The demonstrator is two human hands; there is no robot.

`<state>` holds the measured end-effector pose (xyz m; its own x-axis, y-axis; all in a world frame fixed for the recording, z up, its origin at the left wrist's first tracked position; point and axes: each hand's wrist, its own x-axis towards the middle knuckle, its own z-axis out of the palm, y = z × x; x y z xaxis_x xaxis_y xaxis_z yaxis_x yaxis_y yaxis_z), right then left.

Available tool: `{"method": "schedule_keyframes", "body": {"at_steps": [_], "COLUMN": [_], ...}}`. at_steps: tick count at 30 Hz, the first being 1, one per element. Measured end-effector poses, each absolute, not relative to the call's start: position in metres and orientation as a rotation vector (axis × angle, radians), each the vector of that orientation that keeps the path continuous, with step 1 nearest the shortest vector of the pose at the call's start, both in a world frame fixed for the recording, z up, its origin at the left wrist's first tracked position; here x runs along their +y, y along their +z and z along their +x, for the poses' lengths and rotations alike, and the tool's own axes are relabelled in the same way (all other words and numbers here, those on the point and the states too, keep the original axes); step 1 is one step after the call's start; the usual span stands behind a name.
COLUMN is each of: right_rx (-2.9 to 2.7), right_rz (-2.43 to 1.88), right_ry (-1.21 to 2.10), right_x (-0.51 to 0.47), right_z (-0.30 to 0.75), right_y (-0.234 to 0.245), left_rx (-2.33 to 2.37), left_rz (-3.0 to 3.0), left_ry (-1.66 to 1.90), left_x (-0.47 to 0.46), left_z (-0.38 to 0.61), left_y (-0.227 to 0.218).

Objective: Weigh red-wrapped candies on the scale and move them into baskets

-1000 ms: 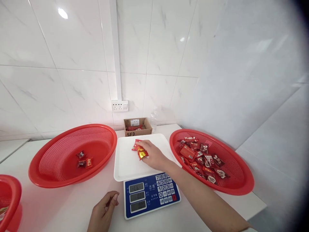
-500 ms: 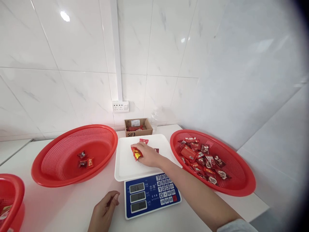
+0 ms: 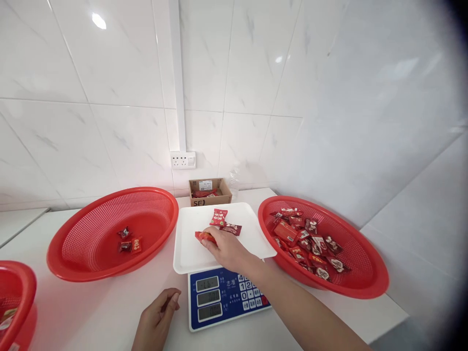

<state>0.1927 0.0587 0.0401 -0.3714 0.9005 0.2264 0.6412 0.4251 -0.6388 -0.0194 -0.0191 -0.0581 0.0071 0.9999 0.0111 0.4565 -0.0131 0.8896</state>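
Before us, a right hand (image 3: 227, 251) is pinching a shiny red wrapped packet (image 3: 203, 236) at a white rectangular plastic tray (image 3: 185, 257), the packet jutting leftward, roughly crosswise; the loosely curled left hand (image 3: 158, 313) is resting farther off, beside the blue-and-white scale (image 3: 230, 295).

White trunking (image 3: 178, 78) runs down the tiled wall (image 3: 124, 53) to a socket panel (image 3: 183, 160). Lower, a cardboard box (image 3: 217, 200) sits just beside a clear plastic object (image 3: 234, 179)
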Motion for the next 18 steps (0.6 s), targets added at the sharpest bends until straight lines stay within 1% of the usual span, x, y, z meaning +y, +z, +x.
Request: {"method": "schedule_keyframes", "body": {"at_steps": [2,4,7,10,12,15,18], "right_rx": [-2.023,-1.947,-1.92,-1.946,-1.994,-2.123,-2.287], "right_rz": [-1.283,-1.352,-1.486,-1.468,-1.463,-1.469,-1.384], "right_ry": [0.695,0.698,0.554,0.31,0.214,0.223,0.221], "right_x": [0.062,0.067,0.073,0.072,0.067,0.057,0.05], "right_z": [0.194,0.197,0.204,0.209,0.209,0.204,0.195], "right_y": [0.038,0.036,0.032,0.032,0.034,0.036,0.033], "left_rx": [1.539,1.532,1.526,1.517,1.516,1.531,1.534], "left_rz": [1.562,1.567,1.583,1.585,1.58,1.575,1.583], "left_ry": [0.96,0.961,0.955,0.96,0.964,0.962,0.959], "left_x": [-0.019,-0.019,-0.018,-0.019,-0.019,-0.019,-0.019], "left_z": [-0.02,-0.02,-0.021,-0.02,-0.018,-0.016,-0.016], "left_y": [-0.059,-0.06,-0.061,-0.06,-0.058,-0.056,-0.055]}}
